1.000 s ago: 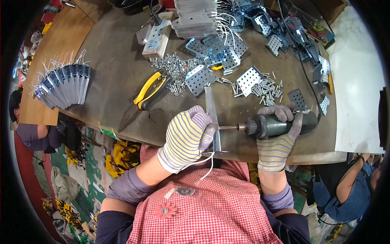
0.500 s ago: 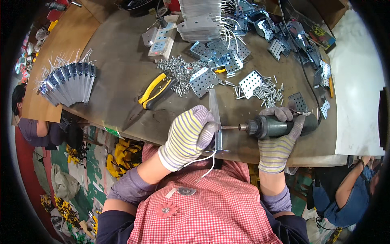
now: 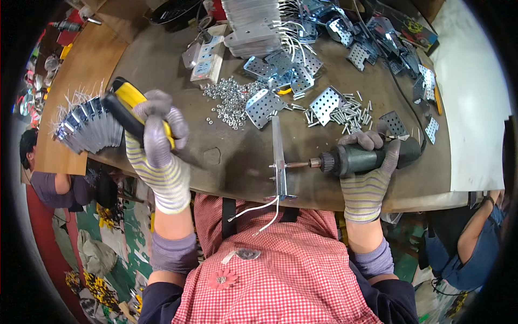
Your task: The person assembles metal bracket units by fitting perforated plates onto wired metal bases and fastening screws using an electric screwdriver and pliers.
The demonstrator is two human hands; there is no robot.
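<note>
My left hand point(image 3: 162, 129), in a striped glove, is closed around the yellow and black handles of the pliers point(image 3: 128, 102), raised off the table; their jaws are hidden. My gloved right hand point(image 3: 369, 167) grips a dark green electric screwdriver point(image 3: 356, 158) lying sideways. Its bit points left and meets the side of a narrow metal plate assembly point(image 3: 278, 146). Screw ends stick out on the assembly's left side, and two white wires point(image 3: 259, 210) hang from its near end over the table edge.
Beyond lie a pile of nuts point(image 3: 229, 100), loose screws point(image 3: 350, 114) and perforated brackets point(image 3: 264, 106). A stack of wired metal plates point(image 3: 251, 32) stands behind, beside a power strip point(image 3: 209, 56). Finished-looking wired pieces point(image 3: 91, 124) fan out at left. The screwdriver's cord point(image 3: 402, 81) runs along the right.
My left hand has let go of the metal assembly, moved left and picked up the pliers from the table. The right hand keeps the screwdriver at the assembly.
</note>
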